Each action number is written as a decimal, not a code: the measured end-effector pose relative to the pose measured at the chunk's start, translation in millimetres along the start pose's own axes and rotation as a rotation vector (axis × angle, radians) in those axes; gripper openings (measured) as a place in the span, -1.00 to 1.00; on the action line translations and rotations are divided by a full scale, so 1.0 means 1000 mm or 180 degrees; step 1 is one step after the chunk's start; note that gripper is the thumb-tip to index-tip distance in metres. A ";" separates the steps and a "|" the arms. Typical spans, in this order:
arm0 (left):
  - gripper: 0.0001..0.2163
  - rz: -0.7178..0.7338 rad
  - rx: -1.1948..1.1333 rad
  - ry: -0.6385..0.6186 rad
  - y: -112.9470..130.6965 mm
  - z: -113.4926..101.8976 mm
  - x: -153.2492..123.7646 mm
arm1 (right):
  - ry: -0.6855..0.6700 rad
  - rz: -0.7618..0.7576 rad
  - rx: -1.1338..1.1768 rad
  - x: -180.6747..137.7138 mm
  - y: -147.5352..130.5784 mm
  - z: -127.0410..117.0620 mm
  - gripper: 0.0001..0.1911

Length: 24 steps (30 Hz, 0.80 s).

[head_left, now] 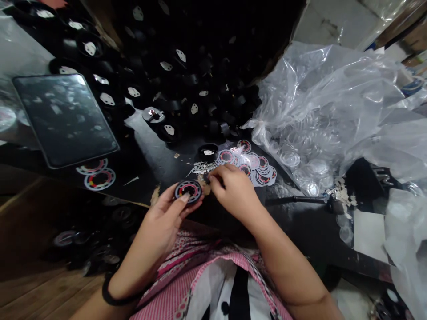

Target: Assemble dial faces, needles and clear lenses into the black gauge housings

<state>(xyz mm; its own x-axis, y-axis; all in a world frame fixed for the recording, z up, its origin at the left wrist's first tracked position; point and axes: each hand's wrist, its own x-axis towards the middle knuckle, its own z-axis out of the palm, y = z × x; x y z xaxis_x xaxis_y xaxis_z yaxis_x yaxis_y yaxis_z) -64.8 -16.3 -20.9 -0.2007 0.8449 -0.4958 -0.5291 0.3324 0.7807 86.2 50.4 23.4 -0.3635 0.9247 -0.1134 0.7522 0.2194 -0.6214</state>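
Note:
My left hand [165, 220] is closed round a small round black gauge part [188, 190] with a red, white and black dial face, held just above the black table's near edge. My right hand [233, 189] is curled just to its right, fingertips pinched on something small and dark that I cannot make out. Right beyond my right hand lies a scatter of thin white pointer pieces [202, 167] and a spread of round printed dial stickers [253, 164]. A single black housing [207, 152] stands behind the pointers.
A heap of black housings [187, 84] fills the back of the table. A dark tablet [65, 118] lies at the left with two dial stickers [96, 174] below it. Crumpled clear plastic bags of clear round lenses [320, 124] cover the right side.

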 end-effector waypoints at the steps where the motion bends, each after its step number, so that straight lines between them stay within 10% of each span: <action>1: -0.82 0.0044 -0.0130 0.0073 0.003 -0.001 0.000 | 0.0055 -0.0028 -0.0482 0.005 -0.004 0.006 -0.82; 7: -0.90 0.0055 -0.0517 0.0103 0.015 0.000 0.000 | 0.0130 -0.0101 -0.1530 0.020 -0.017 0.033 -0.77; 24: -0.89 -0.0110 -0.0622 -0.0356 0.025 0.022 -0.006 | 0.0253 -0.0260 -0.0450 -0.016 -0.002 -0.003 -0.84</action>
<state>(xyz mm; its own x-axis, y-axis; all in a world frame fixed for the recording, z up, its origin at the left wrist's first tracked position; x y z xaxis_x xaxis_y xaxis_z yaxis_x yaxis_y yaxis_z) -59.1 -3.8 10.0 -0.0928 0.8792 -0.4673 -0.6860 0.2837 0.6700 92.4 36.0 28.9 -0.3862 0.9224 -0.0017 0.7937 0.3313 -0.5103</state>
